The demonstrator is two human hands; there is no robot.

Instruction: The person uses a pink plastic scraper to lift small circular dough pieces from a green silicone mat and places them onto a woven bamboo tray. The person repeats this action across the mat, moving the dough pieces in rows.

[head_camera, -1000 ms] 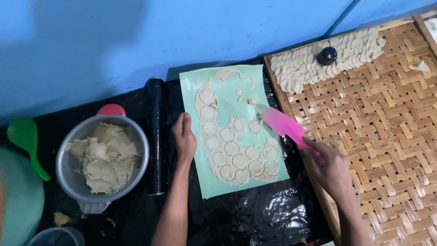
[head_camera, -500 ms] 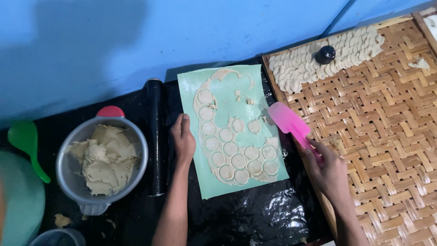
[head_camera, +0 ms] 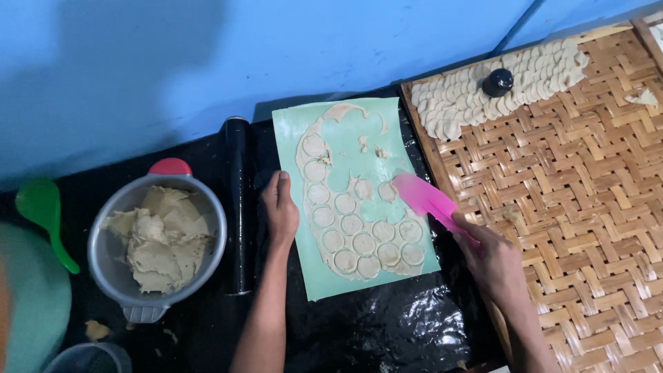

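A pale green mat (head_camera: 345,280) lies on black plastic and carries rolled dough cut into several round discs (head_camera: 362,243). My left hand (head_camera: 280,209) presses flat on the mat's left edge. My right hand (head_camera: 494,259) grips a pink scraper (head_camera: 423,197). The scraper's blade rests on the mat's right side, beside one cut disc.
A woven bamboo tray (head_camera: 587,200) on the right holds rows of cut discs and a small black round cutter (head_camera: 497,81). A black rolling pin (head_camera: 238,204) lies left of the mat. A metal bowl (head_camera: 114,276) holds dough scraps; a green spoon (head_camera: 43,214) is far left.
My right hand has slid the pink scraper leftward and down onto the mat among the discs. My left hand has stayed on the mat's edge.
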